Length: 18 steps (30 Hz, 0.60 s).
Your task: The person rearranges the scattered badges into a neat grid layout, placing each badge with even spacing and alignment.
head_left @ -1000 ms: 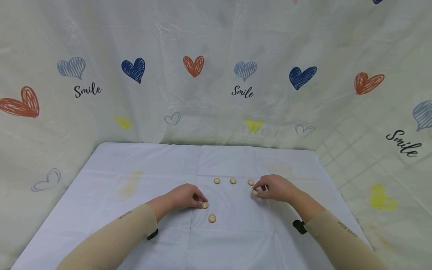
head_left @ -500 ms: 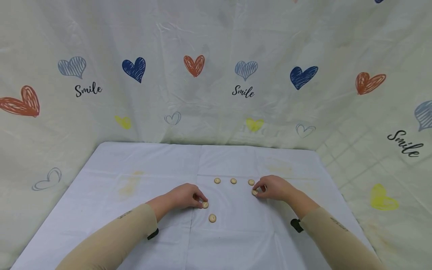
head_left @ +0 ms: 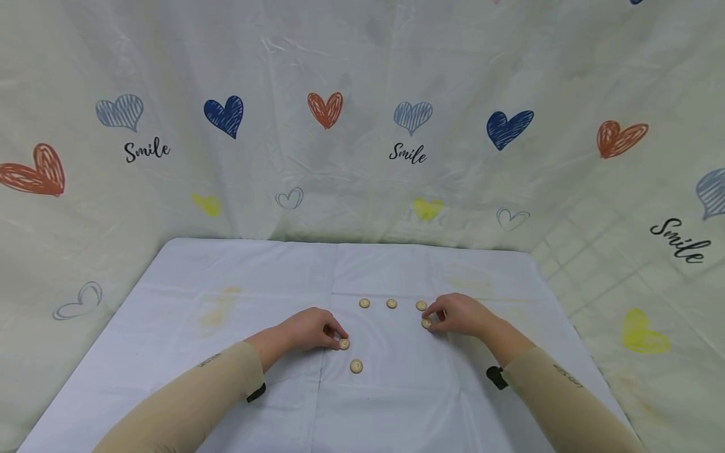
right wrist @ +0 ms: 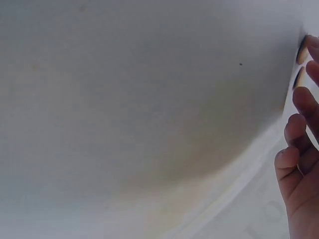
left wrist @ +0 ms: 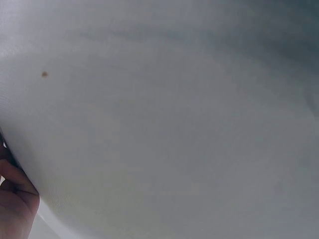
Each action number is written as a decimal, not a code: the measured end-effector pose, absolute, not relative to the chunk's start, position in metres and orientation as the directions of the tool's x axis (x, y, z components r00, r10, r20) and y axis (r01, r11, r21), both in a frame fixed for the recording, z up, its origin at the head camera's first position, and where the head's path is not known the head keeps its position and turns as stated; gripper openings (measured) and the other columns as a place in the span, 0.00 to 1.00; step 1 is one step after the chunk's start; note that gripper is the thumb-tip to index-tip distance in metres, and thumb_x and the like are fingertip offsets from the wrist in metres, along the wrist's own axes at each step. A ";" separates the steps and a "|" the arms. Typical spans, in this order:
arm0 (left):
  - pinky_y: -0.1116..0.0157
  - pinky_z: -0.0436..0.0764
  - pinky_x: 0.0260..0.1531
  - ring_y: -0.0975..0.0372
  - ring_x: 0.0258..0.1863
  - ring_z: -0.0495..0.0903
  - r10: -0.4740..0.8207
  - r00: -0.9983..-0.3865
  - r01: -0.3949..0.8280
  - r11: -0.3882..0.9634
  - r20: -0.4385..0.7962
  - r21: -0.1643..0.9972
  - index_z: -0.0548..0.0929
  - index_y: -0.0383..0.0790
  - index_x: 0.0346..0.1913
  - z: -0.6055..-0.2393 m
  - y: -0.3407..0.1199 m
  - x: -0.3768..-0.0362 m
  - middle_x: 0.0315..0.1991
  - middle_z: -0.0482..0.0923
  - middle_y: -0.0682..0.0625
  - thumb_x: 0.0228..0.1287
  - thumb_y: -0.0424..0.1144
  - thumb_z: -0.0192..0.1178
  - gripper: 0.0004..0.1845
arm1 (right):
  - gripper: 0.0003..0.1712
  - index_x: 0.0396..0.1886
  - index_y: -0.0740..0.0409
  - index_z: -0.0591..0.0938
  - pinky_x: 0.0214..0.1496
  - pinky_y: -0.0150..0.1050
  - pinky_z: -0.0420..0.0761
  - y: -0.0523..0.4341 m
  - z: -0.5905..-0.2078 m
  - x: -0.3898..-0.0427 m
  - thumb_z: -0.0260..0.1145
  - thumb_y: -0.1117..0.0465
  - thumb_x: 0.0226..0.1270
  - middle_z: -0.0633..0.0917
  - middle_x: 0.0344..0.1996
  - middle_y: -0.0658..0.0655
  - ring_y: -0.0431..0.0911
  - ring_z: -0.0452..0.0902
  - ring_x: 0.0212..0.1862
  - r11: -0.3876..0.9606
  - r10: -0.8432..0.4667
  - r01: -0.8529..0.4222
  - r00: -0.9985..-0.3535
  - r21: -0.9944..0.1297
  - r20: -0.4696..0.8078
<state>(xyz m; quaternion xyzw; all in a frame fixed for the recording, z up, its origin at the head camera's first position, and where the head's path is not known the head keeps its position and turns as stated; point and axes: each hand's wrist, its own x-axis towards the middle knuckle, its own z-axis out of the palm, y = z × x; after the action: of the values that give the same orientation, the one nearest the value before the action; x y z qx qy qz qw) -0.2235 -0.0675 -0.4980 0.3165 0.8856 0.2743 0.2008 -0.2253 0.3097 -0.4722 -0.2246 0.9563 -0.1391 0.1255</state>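
In the head view, my left hand (head_left: 310, 329) pinches a round beige button (head_left: 344, 344) by its edge between thumb and finger, low at the cloth. To the right, my right hand (head_left: 461, 314) has thumb and finger on another button (head_left: 427, 323). Three similar buttons form a row behind: a left one (head_left: 364, 303), a middle one (head_left: 391, 304) and a right one (head_left: 421, 306) just beyond my right fingertips. Nearer me lies a single button (head_left: 356, 366). The right wrist view catches fingers (right wrist: 304, 102) and two buttons edge-on, one lower (right wrist: 299, 78); the left wrist view shows only part of my hand (left wrist: 19, 199).
A white cloth (head_left: 255, 270) with folds and faint yellow stains covers the table. Behind it and at the sides hangs a pale curtain (head_left: 362, 176) printed with hearts and "Smile". A dark band (head_left: 496, 377) shows at my right cuff, another (head_left: 257, 393) at the left.
The right hand and its button have shifted very slightly left, and the right forearm has drawn in a little. My left hand and the other buttons stay put.
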 end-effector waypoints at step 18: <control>0.68 0.74 0.35 0.69 0.30 0.74 0.665 -0.724 0.443 0.654 -0.185 0.613 0.91 0.56 0.44 -0.497 -0.066 -0.222 0.31 0.77 0.64 0.60 0.43 0.72 0.10 | 0.16 0.47 0.47 0.90 0.34 0.36 0.73 0.299 -0.462 -0.221 0.76 0.51 0.59 0.77 0.23 0.42 0.39 0.70 0.29 0.821 -0.474 -0.376 -0.869 -0.429 -0.145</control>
<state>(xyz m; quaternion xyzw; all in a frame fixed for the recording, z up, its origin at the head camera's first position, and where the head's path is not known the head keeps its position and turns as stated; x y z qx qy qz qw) -0.2217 -0.0665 -0.4973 0.3123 0.8868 0.2750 0.2012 -0.2210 0.2994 -0.4624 -0.2247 0.9462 -0.1976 0.1235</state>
